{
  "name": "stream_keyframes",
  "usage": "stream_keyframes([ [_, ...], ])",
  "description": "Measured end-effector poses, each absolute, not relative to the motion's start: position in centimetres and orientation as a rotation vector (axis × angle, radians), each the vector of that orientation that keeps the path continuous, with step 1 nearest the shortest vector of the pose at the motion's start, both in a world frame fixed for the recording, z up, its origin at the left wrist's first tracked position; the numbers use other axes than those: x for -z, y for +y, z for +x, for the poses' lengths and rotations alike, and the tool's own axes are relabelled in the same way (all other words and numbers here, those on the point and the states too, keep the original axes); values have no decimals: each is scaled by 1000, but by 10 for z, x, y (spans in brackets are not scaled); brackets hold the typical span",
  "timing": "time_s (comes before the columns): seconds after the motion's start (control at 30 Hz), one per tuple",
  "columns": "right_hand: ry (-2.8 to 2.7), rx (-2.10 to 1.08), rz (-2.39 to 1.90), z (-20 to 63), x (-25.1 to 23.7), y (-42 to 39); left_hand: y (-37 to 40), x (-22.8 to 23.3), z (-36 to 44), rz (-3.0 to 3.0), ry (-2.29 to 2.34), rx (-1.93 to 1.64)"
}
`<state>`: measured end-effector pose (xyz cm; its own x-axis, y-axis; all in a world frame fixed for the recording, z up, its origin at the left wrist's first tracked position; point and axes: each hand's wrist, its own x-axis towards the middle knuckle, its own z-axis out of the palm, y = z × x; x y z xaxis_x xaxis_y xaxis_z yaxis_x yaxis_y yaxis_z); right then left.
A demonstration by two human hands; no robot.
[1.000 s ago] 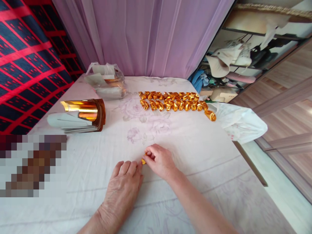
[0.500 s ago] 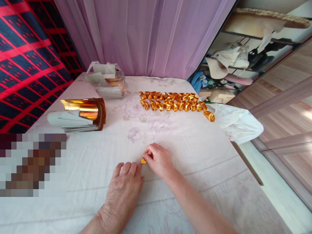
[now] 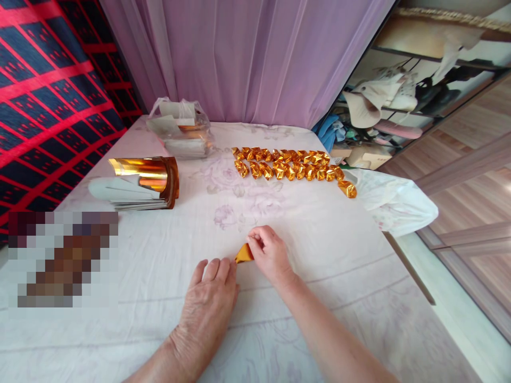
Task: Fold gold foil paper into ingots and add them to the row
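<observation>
Single head-worn view, looking forward and steeply down across a cloth-covered surface [image 3: 319, 255] from its near edge. Both hands, left [image 3: 207, 308] and right [image 3: 271, 254], lie close below the lens at lower centre. The far edge meets a lilac curtain [image 3: 255, 58]; a red-and-black patterned cloth [image 3: 48, 90] bounds the left, shelves [image 3: 411, 101] and wooden floor [image 3: 479, 213] the right.

Gold foil piece [image 3: 244, 254] at my fingers [image 3: 255, 246]: shiny orange-gold. Folded pieces [image 3: 291, 165] in two rows: same metallic gold. Foil stack [image 3: 146, 181]: mirror gold on top, silver-white sheets under. Tabletop cloth [image 3: 319, 250]: white with faint lilac flower print. Curtain [image 3: 255, 58]: pale purple. Wall hanging [image 3: 43, 101]: red grid on dark navy.
</observation>
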<state>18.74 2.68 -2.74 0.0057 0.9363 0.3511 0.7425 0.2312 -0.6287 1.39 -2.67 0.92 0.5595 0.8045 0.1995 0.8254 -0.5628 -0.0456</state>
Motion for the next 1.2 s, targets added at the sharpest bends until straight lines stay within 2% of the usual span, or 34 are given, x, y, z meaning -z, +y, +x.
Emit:
stream_keyframes([
  [0.07, -1756, -289, -1497, 197, 23, 16, -28, -5, 13, -2618, -1369, 310],
  [0.23, -1935, -193, -1655, 214, 15, -14, -30, 2, 14, -2600, -1299, 396],
  [0.4, -2024, -102, -1629, 217, 21, -13, -35, 0, 19, -2613, -1287, 490],
  [0.7, -1996, -286, -1407, 220, 22, 7, -43, 5, 28, -2788, -1176, 504],
  [0.93, -1943, -270, -1578, 205, 19, 12, -28, 19, 18, -2841, -1161, 508],
  [1.2, -1893, -234, -1680, 200, 19, 15, -31, 15, 21, -2868, -1192, 386],
])
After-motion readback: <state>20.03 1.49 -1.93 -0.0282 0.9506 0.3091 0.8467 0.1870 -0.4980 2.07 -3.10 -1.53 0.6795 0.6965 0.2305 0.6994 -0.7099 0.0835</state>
